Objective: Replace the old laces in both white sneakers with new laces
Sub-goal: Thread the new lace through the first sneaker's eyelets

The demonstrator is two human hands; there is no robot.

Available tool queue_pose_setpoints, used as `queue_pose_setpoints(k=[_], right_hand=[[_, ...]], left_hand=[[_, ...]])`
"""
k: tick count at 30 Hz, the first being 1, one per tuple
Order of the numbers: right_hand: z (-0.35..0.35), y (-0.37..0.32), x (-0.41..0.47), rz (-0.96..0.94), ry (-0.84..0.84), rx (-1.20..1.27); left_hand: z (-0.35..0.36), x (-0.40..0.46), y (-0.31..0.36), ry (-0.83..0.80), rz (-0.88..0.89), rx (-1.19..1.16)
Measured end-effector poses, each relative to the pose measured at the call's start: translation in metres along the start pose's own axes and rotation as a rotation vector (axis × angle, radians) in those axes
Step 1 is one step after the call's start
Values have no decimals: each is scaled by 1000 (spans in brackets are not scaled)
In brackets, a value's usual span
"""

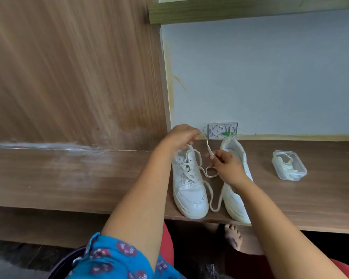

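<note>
A wood-grain panel (69, 67) fills the left of the scene and a pale blue wall (270, 77) the right, with a long wooden surface (290, 198) running across below them. Two white sneakers stand side by side near its front edge, toes toward the person. The left sneaker (187, 188) is laced, though its lace (208, 190) trails loose onto the surface between the shoes in loops. The right sneaker (236, 200) shows no lace across its front, though the arm hides much of it.

The left hand (181, 138) hovers above the left sneaker's collar, blurred; I cannot tell whether its fingers hold anything. The right hand (228, 168) pinches a strand of lace between the shoes, fingers curled on it.

To the right, well apart, sits a small clear plastic container (289, 165) with pale laces (286, 168) inside, probably the new ones. A small wall box (223, 130) with a green fitting is fixed just behind the shoes.

Both toes sit close to the front edge, so a hard tug on the lace could drag a sneaker off onto the floor; steadying the shoe would prevent that. The loose loops could also snag or knot as they pull through the eyelets. The wall box leaves little room behind, while the surface is open left and right.
</note>
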State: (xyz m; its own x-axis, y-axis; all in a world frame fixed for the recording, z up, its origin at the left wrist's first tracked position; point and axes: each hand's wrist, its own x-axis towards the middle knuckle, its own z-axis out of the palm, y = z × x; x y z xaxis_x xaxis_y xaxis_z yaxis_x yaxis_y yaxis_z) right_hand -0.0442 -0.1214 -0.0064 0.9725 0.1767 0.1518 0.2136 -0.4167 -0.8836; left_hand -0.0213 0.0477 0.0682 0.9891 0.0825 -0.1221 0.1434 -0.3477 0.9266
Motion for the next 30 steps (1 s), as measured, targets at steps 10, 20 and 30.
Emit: queue_pose_setpoints(k=[10, 20, 30], right_hand=[[-9, 11, 5, 18, 60, -125], [13, 23, 5, 16, 79, -169], [53, 24, 26, -106, 230, -246]], left_hand=[[32, 33, -27, -38, 176, 879], [-81, 25, -37, 651, -149, -605], [-41, 17, -46, 239, -79, 731]])
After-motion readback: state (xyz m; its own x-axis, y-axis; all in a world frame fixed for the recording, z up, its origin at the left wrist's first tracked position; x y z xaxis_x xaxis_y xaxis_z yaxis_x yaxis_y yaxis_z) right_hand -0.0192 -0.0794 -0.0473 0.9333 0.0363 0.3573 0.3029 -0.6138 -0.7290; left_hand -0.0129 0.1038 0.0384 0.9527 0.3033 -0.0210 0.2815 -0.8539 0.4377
